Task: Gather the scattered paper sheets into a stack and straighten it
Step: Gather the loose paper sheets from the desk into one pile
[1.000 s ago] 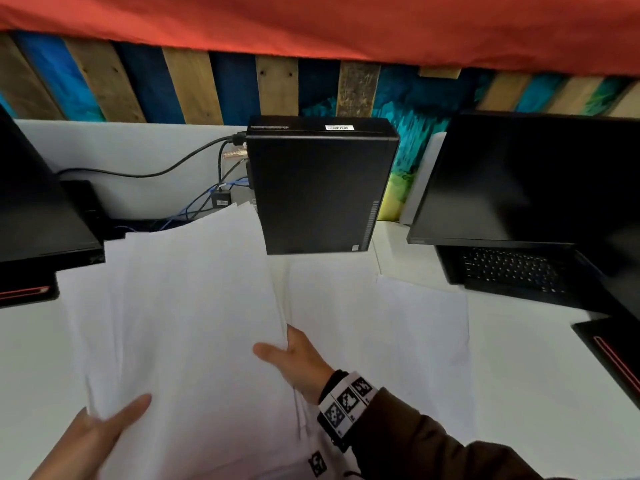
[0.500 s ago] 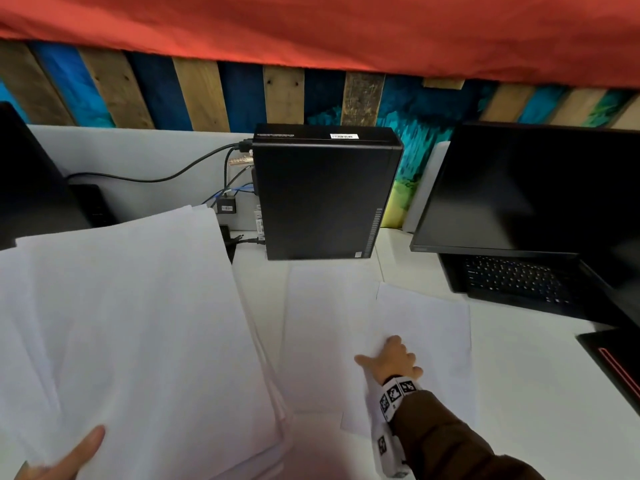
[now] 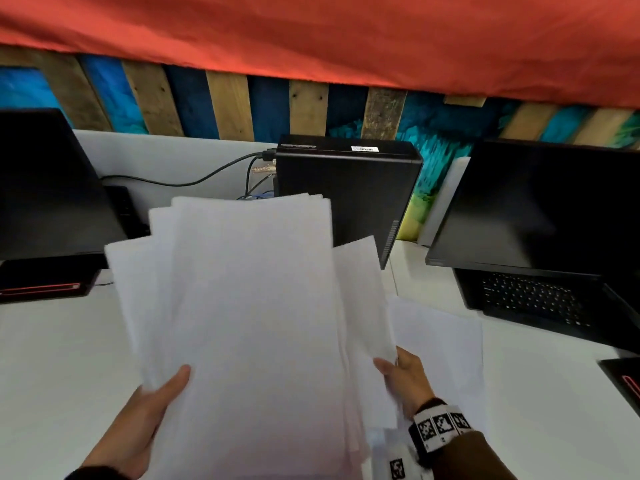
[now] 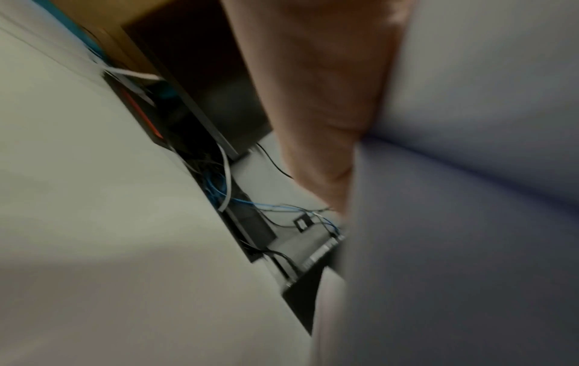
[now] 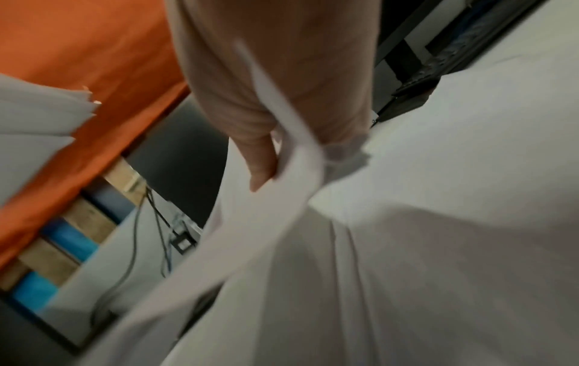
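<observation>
A loose sheet (image 3: 360, 306) is being pinched by the right hand (image 3: 405, 379) and added to the stack (image 3: 249, 323) being gripped by the left hand (image 3: 145, 417); one sheet on the desk (image 3: 446, 341) is waiting.

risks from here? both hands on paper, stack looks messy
1. The stack is fanned, held by the left hand at one lower corner only; sheets might slide out.
2. The right hand pinches a single sheet by its edge; it may crease on merging.
3. One sheet on the desk could get missed.

Office desk: monitors (image 3: 540, 202), desktop tower (image 3: 349, 188), keyboard (image 3: 533, 299), cables (image 3: 194, 180).
</observation>
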